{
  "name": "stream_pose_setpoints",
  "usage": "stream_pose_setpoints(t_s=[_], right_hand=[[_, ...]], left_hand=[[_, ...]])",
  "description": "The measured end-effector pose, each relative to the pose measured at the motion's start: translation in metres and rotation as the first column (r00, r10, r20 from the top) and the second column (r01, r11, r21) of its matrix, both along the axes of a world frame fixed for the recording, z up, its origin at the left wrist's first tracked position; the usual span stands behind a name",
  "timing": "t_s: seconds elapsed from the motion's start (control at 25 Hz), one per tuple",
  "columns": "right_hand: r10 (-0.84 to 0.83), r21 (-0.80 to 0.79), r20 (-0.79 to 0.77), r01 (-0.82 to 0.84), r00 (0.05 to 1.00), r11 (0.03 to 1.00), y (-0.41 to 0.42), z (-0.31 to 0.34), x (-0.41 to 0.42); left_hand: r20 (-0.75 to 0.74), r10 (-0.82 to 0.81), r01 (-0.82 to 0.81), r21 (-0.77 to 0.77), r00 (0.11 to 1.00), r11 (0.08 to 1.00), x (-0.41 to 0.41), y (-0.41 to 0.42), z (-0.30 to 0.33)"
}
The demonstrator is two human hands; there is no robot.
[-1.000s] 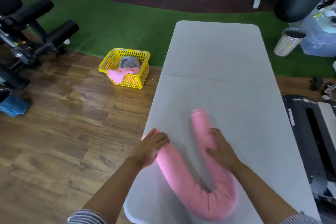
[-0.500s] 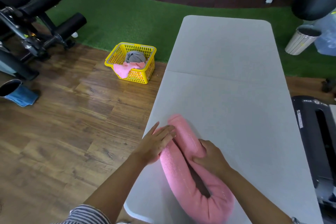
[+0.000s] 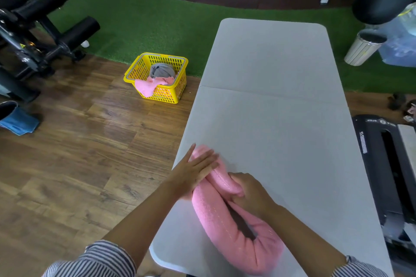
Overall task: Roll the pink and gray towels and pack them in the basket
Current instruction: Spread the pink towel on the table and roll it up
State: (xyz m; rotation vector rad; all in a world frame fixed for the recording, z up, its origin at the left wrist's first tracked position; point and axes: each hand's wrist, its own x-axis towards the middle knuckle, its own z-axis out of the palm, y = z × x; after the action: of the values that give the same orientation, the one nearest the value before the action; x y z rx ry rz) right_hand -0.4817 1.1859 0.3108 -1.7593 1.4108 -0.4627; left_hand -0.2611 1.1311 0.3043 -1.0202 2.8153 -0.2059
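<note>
While we've got the rolled pink towel (image 3: 227, 227) doubled into a U near the close end of the gray table (image 3: 270, 96), our left hand (image 3: 193, 173) lies flat on it with straight fingers and our right hand (image 3: 249, 193) curls round the upper fold. Over on the wood floor, the yellow basket (image 3: 157, 94) holds 2 things: a gray towel roll (image 3: 162, 69) and a pink cloth (image 3: 148, 84) spilling over its rim.
</note>
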Motion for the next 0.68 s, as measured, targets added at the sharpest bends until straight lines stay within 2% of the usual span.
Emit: stream_pose_setpoints(t_s=[0.2, 0.28, 0.4, 0.44, 0.56, 0.68], right_hand=[[0.069, 0.172, -0.175, -0.038, 0.982, 0.984, -0.006, 0.007, -0.021], [0.060, 0.057, -0.281, -0.046, 0.958, 0.997, -0.010, 0.010, -0.029], [0.002, -0.212, -0.471, -0.116, 0.882, 0.970, -0.012, -0.001, -0.038], [-0.031, -0.203, -0.558, -0.100, 0.829, 0.974, -0.009, -0.001, -0.040], [-0.069, -0.033, -0.755, 0.067, 0.652, 0.997, 0.006, 0.006, -0.046], [-0.055, -0.070, -0.788, -0.001, 0.613, 0.998, 0.015, 0.010, -0.044]], left_hand=[[0.018, 0.038, -0.038, -0.017, 0.999, 0.999, -0.006, -0.002, 0.000], [0.070, 0.110, -0.109, -0.011, 0.991, 0.994, -0.012, 0.000, 0.006], [0.188, 0.201, -0.220, 0.090, 0.961, 0.971, -0.020, 0.009, 0.007], [0.185, 0.221, -0.247, 0.131, 0.958, 0.960, -0.020, 0.012, 0.007], [0.120, 0.238, -0.259, 0.205, 0.964, 0.944, -0.019, 0.017, 0.010], [0.122, 0.221, -0.243, 0.213, 0.968, 0.946, -0.019, 0.026, 0.012]])
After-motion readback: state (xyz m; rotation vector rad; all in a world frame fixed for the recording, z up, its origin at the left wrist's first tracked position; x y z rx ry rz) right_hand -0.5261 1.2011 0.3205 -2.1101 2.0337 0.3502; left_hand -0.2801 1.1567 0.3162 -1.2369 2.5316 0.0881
